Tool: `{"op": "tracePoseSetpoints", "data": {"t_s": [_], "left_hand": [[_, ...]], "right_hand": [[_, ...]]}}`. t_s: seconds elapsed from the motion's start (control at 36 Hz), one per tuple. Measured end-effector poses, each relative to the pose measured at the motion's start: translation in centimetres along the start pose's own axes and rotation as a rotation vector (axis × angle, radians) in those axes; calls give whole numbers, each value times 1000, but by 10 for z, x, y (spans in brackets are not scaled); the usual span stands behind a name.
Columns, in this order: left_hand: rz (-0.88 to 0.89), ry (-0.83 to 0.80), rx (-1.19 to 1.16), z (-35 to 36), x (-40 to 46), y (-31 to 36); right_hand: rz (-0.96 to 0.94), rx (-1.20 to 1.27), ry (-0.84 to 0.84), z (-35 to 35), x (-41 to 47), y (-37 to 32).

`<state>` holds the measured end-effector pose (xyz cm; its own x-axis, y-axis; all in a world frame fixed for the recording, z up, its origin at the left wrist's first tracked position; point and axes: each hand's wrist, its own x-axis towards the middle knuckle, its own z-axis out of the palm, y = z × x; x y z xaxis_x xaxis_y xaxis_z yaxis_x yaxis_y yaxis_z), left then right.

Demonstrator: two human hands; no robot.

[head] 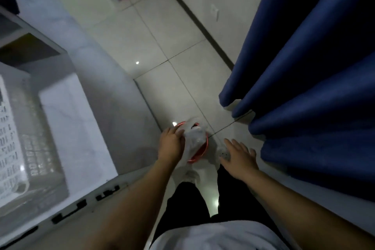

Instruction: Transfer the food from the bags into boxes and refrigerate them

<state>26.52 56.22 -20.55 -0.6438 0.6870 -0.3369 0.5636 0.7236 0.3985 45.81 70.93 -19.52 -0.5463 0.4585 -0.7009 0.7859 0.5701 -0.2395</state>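
Your left hand (pixel 171 142) has its fingers closed on a crumpled white bag (pixel 193 136), which hangs just past your fingertips over a red-rimmed bin (pixel 199 151) on the tiled floor (pixel 162 46). Your right hand (pixel 239 155) is spread flat, fingers open and holding nothing, beside the bin and clear of it. This looks like getting rid of an emptied bag, so hold it right above the opening, check by feel that no food is left inside, then let go low so it drops in instead of catching on the rim. Keep your free hand off the blue curtain (pixel 304 67) near its fingertips. No boxes or food are in view. The picture is blurred; no brand, label or writing can be read anywhere.
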Motion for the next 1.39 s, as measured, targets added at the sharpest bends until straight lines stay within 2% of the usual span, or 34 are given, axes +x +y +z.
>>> {"op": "tracePoseSetpoints", "data": {"t_s": [0.14,0.22,0.33,0.42,0.47,0.56,0.64,0.69,0.83,1.08,1.14,1.22,1.25,1.31,1.39], "left_hand": [[-244,106,-239,16,56,-10],[-291,228,-320,39,85,-18],[-336,401,-546,89,112,-35],[-377,432,-625,147,122,-55],[-424,383,-609,192,120,-68],[-507,203,-531,255,111,-90],[-470,-13,-374,308,105,-110],[-501,-84,-340,334,111,-121],[-701,-22,-483,377,157,-132],[-668,32,-557,442,252,-155],[-616,-89,-474,466,260,-169],[-529,-590,-110,498,253,-194],[-517,-703,-38,502,248,-200],[-476,-740,9,500,235,-197],[-479,-584,-51,475,215,-170]], "right_hand": [[-60,-42,-58,-3,59,12],[-59,-22,-82,8,92,21],[-54,-38,-78,41,138,35],[-14,-18,-116,74,178,45],[20,17,-167,96,200,53],[42,51,-207,128,226,62],[52,24,-265,156,247,69],[46,9,-289,171,261,72],[54,48,-296,207,297,80],[47,173,-226,246,363,93],[34,184,-225,253,372,97],[21,159,-228,260,379,102],[15,148,-231,261,378,103],[9,127,-237,261,375,104],[1,83,-267,252,361,102]]}}
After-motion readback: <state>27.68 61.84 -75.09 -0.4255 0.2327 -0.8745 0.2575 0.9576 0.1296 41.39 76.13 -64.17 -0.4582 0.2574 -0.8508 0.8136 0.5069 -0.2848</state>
